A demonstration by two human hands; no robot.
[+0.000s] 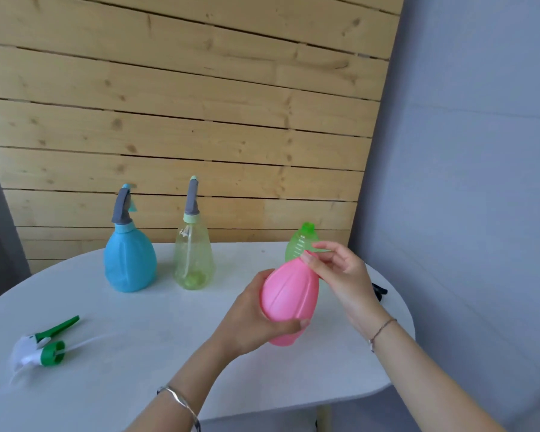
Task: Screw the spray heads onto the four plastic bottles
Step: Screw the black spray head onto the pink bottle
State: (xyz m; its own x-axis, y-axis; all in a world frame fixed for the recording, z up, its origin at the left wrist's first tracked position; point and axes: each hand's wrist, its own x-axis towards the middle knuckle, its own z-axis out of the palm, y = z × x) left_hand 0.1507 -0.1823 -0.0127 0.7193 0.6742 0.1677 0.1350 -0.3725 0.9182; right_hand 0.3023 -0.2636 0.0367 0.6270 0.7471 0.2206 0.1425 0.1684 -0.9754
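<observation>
Left hand (256, 319) is clenched round the belly of the pink bottle (289, 294), holding it tilted and clear of the white table (138, 385). Right hand (337, 272) pinches that bottle's bare neck just above the grip, with no head in it. A tilted neck invites cross-threading, I'd say. The green-and-white spray head (41, 347) lies well left of the grip. Fetching it could knock the uncapped green bottle (300, 241) just behind the fingers. 2 capped bottles stand farther left.
</observation>
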